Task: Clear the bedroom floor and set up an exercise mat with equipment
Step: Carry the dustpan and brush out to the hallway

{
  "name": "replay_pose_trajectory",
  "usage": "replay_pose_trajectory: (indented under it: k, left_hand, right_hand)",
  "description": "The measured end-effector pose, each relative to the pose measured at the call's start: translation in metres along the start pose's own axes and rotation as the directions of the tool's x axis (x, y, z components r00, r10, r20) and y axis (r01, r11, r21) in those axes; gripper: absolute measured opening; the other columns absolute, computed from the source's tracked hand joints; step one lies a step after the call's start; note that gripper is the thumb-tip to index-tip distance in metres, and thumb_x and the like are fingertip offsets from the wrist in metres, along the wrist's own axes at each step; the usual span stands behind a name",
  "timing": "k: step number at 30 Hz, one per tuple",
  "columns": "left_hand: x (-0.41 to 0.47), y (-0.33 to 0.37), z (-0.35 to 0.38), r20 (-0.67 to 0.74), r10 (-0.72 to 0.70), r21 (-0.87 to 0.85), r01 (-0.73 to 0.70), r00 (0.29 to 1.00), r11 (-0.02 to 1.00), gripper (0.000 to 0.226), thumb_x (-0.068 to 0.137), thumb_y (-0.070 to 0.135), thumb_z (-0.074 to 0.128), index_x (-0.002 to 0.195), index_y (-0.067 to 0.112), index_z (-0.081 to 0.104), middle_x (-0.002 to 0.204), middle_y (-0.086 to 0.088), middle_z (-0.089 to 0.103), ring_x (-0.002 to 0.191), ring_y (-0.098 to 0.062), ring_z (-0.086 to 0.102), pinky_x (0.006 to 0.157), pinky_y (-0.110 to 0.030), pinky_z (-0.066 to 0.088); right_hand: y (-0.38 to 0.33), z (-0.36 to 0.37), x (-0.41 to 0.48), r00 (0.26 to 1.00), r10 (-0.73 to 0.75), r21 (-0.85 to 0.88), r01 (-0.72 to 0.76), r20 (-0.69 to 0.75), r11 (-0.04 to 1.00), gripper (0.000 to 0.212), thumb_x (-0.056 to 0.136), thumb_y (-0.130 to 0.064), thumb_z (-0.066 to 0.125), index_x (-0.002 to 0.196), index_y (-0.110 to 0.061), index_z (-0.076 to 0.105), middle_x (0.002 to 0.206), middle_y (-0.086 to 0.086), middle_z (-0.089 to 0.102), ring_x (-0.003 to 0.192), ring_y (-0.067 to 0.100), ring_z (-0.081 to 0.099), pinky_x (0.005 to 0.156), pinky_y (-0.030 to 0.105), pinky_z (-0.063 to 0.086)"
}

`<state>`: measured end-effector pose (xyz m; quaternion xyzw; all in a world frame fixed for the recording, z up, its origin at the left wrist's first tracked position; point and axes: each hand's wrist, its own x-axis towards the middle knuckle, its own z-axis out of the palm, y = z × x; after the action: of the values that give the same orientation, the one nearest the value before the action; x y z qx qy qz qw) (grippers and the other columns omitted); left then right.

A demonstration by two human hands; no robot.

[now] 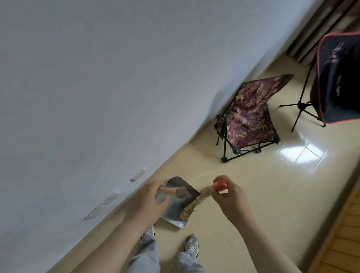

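- Head view, looking down: a person stands close to the white wall (88,78) on a cream tiled floor (261,194), grey-and-white shoes (192,243) pointing towards the skirting.
- Left hand (149,198): fingers curl round the short wooden handle (170,190) of a silver metal dustpan (174,211). The pan sits low by the wall with its mouth towards the other hand, probably so that dirt can be driven into it.
- Right hand (230,198): fingertips pinch the red rounded top of a broom (220,185). Its brownish bristles (192,205) are blurred and lie at the pan's open edge, which suits a short flicking stroke.
- Step in hand, as a judgement: sweeping the strip of floor along the wall, part of clearing the room.
- Task things: the floor is underfoot and around. No exercise mat or equipment is in view, so the setting-up appears not yet begun.
- Obstacles further along the wall: a leaf-patterned maroon folding chair (249,120), a black folding chair with red trim (343,82), and a black tripod (302,105) between them. All three occupy floor that a mat may need.
- Right edge: slatted wooden furniture (356,221), identity unclear.
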<state>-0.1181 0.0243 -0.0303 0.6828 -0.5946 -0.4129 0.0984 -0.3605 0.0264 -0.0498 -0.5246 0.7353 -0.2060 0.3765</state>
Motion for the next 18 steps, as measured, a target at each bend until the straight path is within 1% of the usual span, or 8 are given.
replay_pose_trajectory:
  k: [4, 6, 8, 10, 12, 14, 16, 18]
  left_hand:
    - [-0.003, 0.019, 0.024, 0.037, 0.036, 0.037, -0.037, 0.999, 0.999, 0.057, 0.081, 0.037, 0.068, 0.133, 0.026, 0.046, 0.133, 0.009, 0.049, 0.114, -0.010, 0.053, 0.092, -0.026, 0.044]
    - [0.000, 0.026, 0.033, 0.036, 0.050, 0.058, -0.052, 0.998, 0.997, 0.063, 0.080, 0.037, 0.070, 0.136, 0.026, 0.043, 0.136, 0.007, 0.046, 0.117, -0.012, 0.052, 0.093, -0.026, 0.044]
    - [0.003, 0.032, 0.040, 0.029, 0.049, 0.061, -0.051, 0.998, 0.997, 0.066, 0.080, 0.035, 0.071, 0.137, 0.024, 0.041, 0.137, 0.005, 0.046, 0.117, -0.014, 0.052, 0.092, -0.027, 0.045]
    - [0.008, 0.034, 0.046, 0.043, 0.037, 0.064, -0.039, 0.998, 0.997, 0.064, 0.080, 0.033, 0.071, 0.136, 0.023, 0.042, 0.136, 0.004, 0.048, 0.114, -0.014, 0.053, 0.089, -0.026, 0.044]
    - [0.012, 0.036, 0.053, 0.067, 0.042, 0.105, -0.049, 0.997, 0.993, 0.060, 0.081, 0.031, 0.070, 0.135, 0.021, 0.045, 0.132, 0.002, 0.050, 0.111, -0.014, 0.054, 0.086, -0.023, 0.042]
    - [0.017, 0.035, 0.057, 0.090, 0.042, 0.162, -0.056, 0.995, 0.985, 0.054, 0.083, 0.029, 0.067, 0.132, 0.020, 0.048, 0.129, 0.001, 0.052, 0.108, -0.015, 0.055, 0.085, -0.024, 0.043]
    - [0.023, 0.031, 0.059, 0.120, 0.033, 0.203, -0.057, 0.992, 0.978, 0.047, 0.084, 0.028, 0.066, 0.128, 0.020, 0.052, 0.124, 0.002, 0.054, 0.104, -0.015, 0.056, 0.081, -0.024, 0.044]
    - [0.030, 0.026, 0.060, 0.150, 0.040, 0.239, -0.075, 0.988, 0.968, 0.035, 0.083, 0.026, 0.066, 0.116, 0.022, 0.058, 0.115, 0.001, 0.058, 0.096, -0.015, 0.057, 0.078, -0.026, 0.046]
  right_hand:
    - [0.029, -0.008, -0.029, 0.998, 0.026, 0.088, -0.022, -0.051, 0.996, 0.017, 0.082, -0.016, 0.070, 0.085, -0.030, 0.062, 0.077, -0.010, 0.067, 0.069, 0.006, 0.059, 0.061, 0.024, 0.047]
    - [0.039, -0.012, -0.040, 0.997, 0.035, 0.110, -0.027, -0.073, 0.994, 0.016, 0.082, -0.015, 0.069, 0.085, -0.029, 0.062, 0.075, -0.009, 0.066, 0.069, 0.007, 0.058, 0.060, 0.020, 0.043]
    - [0.044, -0.016, -0.048, 0.995, 0.053, 0.127, -0.043, -0.080, 0.991, 0.015, 0.084, -0.015, 0.068, 0.086, -0.029, 0.061, 0.074, -0.008, 0.066, 0.069, 0.009, 0.058, 0.060, 0.020, 0.043]
    - [0.048, -0.017, -0.053, 0.995, 0.067, 0.130, -0.057, -0.075, 0.990, 0.014, 0.084, -0.017, 0.067, 0.088, -0.029, 0.061, 0.076, -0.008, 0.066, 0.069, 0.011, 0.058, 0.062, 0.024, 0.045]
    - [0.051, -0.018, -0.059, 0.993, 0.092, 0.136, -0.081, -0.077, 0.987, 0.014, 0.085, -0.018, 0.067, 0.088, -0.031, 0.061, 0.075, -0.006, 0.066, 0.066, 0.013, 0.056, 0.062, 0.027, 0.045]
    - [0.052, -0.016, -0.065, 0.989, 0.125, 0.166, -0.110, -0.083, 0.980, 0.015, 0.086, -0.018, 0.065, 0.087, -0.032, 0.060, 0.074, -0.004, 0.065, 0.061, 0.011, 0.050, 0.059, 0.025, 0.043]
    - [0.052, -0.015, -0.070, 0.981, 0.163, 0.202, -0.140, -0.102, 0.969, 0.016, 0.086, -0.017, 0.066, 0.088, -0.032, 0.061, 0.073, -0.005, 0.064, 0.058, 0.008, 0.048, 0.056, 0.020, 0.040]
    - [0.050, -0.013, -0.074, 0.971, 0.204, 0.226, -0.171, -0.128, 0.959, 0.015, 0.085, -0.015, 0.067, 0.089, -0.029, 0.063, 0.075, -0.007, 0.066, 0.061, 0.007, 0.051, 0.057, 0.016, 0.040]
